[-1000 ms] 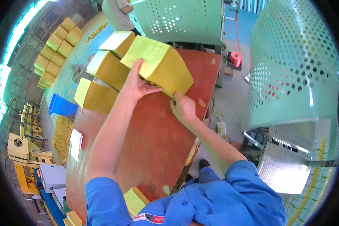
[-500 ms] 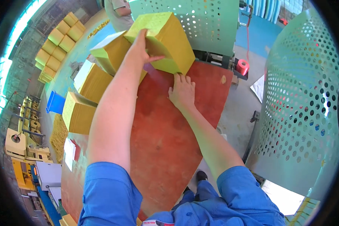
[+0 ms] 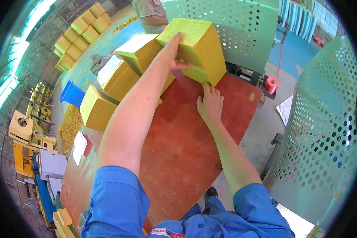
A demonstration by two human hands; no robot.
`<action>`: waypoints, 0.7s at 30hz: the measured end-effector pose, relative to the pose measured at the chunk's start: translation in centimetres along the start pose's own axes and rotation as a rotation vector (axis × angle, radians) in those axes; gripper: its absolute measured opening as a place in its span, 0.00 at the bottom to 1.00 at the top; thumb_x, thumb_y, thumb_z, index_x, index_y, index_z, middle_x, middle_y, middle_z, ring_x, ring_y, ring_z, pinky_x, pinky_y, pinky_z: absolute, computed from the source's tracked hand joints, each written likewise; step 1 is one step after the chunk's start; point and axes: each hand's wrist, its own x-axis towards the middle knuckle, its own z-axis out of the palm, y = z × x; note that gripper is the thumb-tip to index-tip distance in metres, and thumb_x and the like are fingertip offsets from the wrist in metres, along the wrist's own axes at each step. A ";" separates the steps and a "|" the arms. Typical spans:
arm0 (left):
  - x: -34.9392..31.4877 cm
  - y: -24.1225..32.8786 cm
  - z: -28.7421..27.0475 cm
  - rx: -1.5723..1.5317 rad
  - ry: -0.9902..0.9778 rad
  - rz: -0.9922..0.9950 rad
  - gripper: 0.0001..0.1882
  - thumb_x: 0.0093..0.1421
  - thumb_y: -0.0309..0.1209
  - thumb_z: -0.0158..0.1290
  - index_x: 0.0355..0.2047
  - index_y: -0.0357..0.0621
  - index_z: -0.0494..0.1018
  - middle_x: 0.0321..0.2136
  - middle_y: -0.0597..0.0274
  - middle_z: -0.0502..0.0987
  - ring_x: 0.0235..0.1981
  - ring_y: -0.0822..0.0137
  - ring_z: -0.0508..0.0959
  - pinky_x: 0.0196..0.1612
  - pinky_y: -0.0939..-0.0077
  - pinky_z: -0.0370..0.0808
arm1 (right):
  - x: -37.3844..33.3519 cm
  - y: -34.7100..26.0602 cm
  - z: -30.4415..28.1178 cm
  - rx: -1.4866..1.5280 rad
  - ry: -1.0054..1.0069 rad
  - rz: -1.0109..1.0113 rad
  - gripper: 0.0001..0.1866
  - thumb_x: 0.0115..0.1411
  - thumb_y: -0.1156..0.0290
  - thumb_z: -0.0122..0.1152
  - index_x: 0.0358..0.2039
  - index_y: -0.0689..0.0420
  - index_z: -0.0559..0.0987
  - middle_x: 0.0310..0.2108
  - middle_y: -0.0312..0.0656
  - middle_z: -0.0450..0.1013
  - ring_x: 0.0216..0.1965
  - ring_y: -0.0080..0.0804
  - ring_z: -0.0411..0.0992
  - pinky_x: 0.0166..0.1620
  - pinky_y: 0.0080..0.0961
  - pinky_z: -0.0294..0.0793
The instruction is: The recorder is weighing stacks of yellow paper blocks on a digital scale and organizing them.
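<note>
A thick block of yellow paper sheets [image 3: 212, 55] stands at the far end of the red table [image 3: 178, 154]. My left hand [image 3: 176, 53] is on its near left side, fingers up over the top edge and thumb spread across the near face, gripping it. At the block's lower near corner, the fingertips of my right hand [image 3: 211, 104] touch the bottom edge; its fingers are stretched out and the thumb stands apart. Left of this block stand more yellow paper stacks [image 3: 125, 77] in a row, partly hidden by my left forearm.
Green perforated guards stand behind the table [image 3: 242, 29] and at the right [image 3: 317, 139]. A red twine roll [image 3: 271, 85] sits by the far right corner. White paper [image 3: 79, 148] lies at the table's left; beyond are a blue bin [image 3: 72, 93] and a person [image 3: 150, 18].
The whole view has swung, so the table, stacks and guards appear farther right. Both hands stay at the same places on the yellow block.
</note>
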 end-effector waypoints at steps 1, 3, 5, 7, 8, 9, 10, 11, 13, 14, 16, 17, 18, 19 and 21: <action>0.0 -0.1 0.4 0.037 -0.010 0.003 0.46 0.57 0.59 0.52 0.69 0.57 0.46 0.66 0.52 0.53 0.58 0.33 0.64 0.52 0.39 0.73 | 0.0 -0.1 -0.2 -0.001 -0.008 -0.004 0.28 0.52 0.70 0.61 0.56 0.57 0.69 0.49 0.45 0.72 0.53 0.43 0.68 0.52 0.41 0.66; 0.3 -0.2 1.1 0.075 -0.013 0.035 0.45 0.57 0.59 0.52 0.69 0.57 0.47 0.66 0.52 0.53 0.59 0.34 0.63 0.52 0.39 0.73 | 0.2 -0.3 -0.2 0.000 -0.037 0.012 0.29 0.52 0.70 0.61 0.57 0.57 0.68 0.49 0.45 0.72 0.53 0.43 0.67 0.51 0.41 0.66; 0.6 0.0 1.9 0.112 -0.014 0.063 0.45 0.57 0.60 0.51 0.68 0.57 0.48 0.66 0.53 0.53 0.60 0.35 0.62 0.52 0.39 0.73 | 0.3 -0.3 -0.2 0.000 -0.068 0.031 0.30 0.53 0.70 0.61 0.58 0.57 0.67 0.49 0.45 0.72 0.53 0.43 0.67 0.51 0.41 0.66; 0.8 0.2 2.7 0.072 0.088 0.078 0.37 0.58 0.56 0.49 0.63 0.52 0.60 0.61 0.55 0.62 0.59 0.45 0.65 0.49 0.34 0.72 | 0.2 -0.1 -0.1 -0.018 -0.036 0.014 0.32 0.52 0.70 0.61 0.59 0.57 0.65 0.51 0.45 0.71 0.53 0.43 0.67 0.51 0.42 0.65; 0.8 0.2 3.0 0.071 0.086 0.079 0.37 0.58 0.56 0.49 0.63 0.52 0.60 0.61 0.55 0.62 0.59 0.45 0.65 0.49 0.34 0.72 | 0.2 0.1 0.1 -0.020 -0.034 0.013 0.32 0.52 0.70 0.61 0.59 0.57 0.65 0.51 0.45 0.71 0.53 0.43 0.67 0.51 0.42 0.65; 0.7 0.2 3.2 0.113 0.068 0.103 0.37 0.57 0.56 0.49 0.63 0.52 0.60 0.61 0.55 0.62 0.60 0.46 0.65 0.49 0.34 0.72 | 0.1 0.3 0.3 -0.020 -0.024 0.008 0.34 0.52 0.70 0.61 0.60 0.58 0.64 0.52 0.45 0.71 0.54 0.44 0.67 0.52 0.42 0.65; 0.7 0.1 3.5 0.155 0.049 0.127 0.38 0.57 0.55 0.50 0.63 0.51 0.60 0.62 0.55 0.61 0.60 0.46 0.64 0.49 0.34 0.72 | 0.0 0.5 0.4 -0.021 -0.013 0.003 0.35 0.53 0.70 0.61 0.61 0.58 0.63 0.53 0.46 0.70 0.54 0.44 0.67 0.52 0.42 0.65; 0.8 0.2 3.6 0.155 0.054 0.130 0.38 0.57 0.55 0.50 0.63 0.51 0.60 0.62 0.55 0.61 0.60 0.46 0.64 0.49 0.34 0.72 | 0.0 0.3 0.5 -0.017 -0.013 -0.001 0.35 0.53 0.70 0.61 0.61 0.58 0.63 0.53 0.46 0.70 0.54 0.44 0.67 0.52 0.42 0.65; 1.1 0.5 3.7 0.167 0.118 0.126 0.38 0.56 0.55 0.50 0.63 0.51 0.60 0.62 0.56 0.60 0.61 0.47 0.64 0.49 0.34 0.72 | 0.1 0.0 0.5 0.002 -0.035 0.030 0.37 0.52 0.70 0.62 0.62 0.59 0.60 0.56 0.46 0.68 0.55 0.44 0.66 0.53 0.42 0.65; 1.2 0.4 3.6 0.165 0.117 0.123 0.38 0.56 0.55 0.50 0.63 0.51 0.60 0.62 0.56 0.60 0.61 0.47 0.64 0.49 0.34 0.72 | 0.1 0.0 0.4 0.000 -0.038 0.031 0.37 0.52 0.70 0.62 0.62 0.59 0.60 0.56 0.46 0.68 0.55 0.44 0.66 0.53 0.42 0.65; 1.4 0.3 3.0 0.107 0.096 0.104 0.40 0.56 0.56 0.50 0.65 0.52 0.57 0.63 0.56 0.59 0.62 0.48 0.63 0.51 0.33 0.71 | 0.0 0.0 0.4 -0.003 -0.043 0.030 0.38 0.53 0.70 0.62 0.63 0.60 0.59 0.57 0.46 0.67 0.55 0.44 0.66 0.54 0.42 0.64; 1.5 0.4 2.7 0.106 0.091 0.105 0.40 0.56 0.56 0.50 0.65 0.52 0.57 0.63 0.56 0.59 0.62 0.48 0.63 0.51 0.33 0.71 | 0.1 0.1 0.4 -0.007 -0.041 0.031 0.38 0.53 0.70 0.62 0.63 0.60 0.59 0.57 0.46 0.67 0.55 0.44 0.66 0.54 0.42 0.64; 1.5 0.5 2.3 0.098 0.080 0.089 0.41 0.57 0.57 0.49 0.66 0.52 0.55 0.64 0.56 0.59 0.63 0.48 0.62 0.51 0.33 0.70 | 0.1 0.1 0.5 -0.018 -0.043 0.029 0.37 0.53 0.70 0.62 0.63 0.60 0.59 0.57 0.46 0.67 0.55 0.44 0.66 0.54 0.42 0.64; 1.6 0.7 1.9 0.090 0.069 0.074 0.42 0.57 0.58 0.49 0.67 0.53 0.54 0.64 0.56 0.58 0.63 0.47 0.61 0.52 0.33 0.70 | 0.1 0.1 0.6 -0.029 -0.046 0.027 0.37 0.53 0.70 0.62 0.63 0.60 0.59 0.57 0.46 0.67 0.55 0.44 0.66 0.53 0.42 0.64; 1.5 0.7 1.0 0.129 0.049 0.076 0.51 0.55 0.67 0.49 0.69 0.53 0.46 0.68 0.51 0.48 0.63 0.35 0.58 0.50 0.38 0.74 | 0.0 0.0 0.5 -0.027 -0.035 0.017 0.37 0.53 0.69 0.62 0.63 0.60 0.59 0.57 0.46 0.67 0.55 0.44 0.66 0.53 0.42 0.64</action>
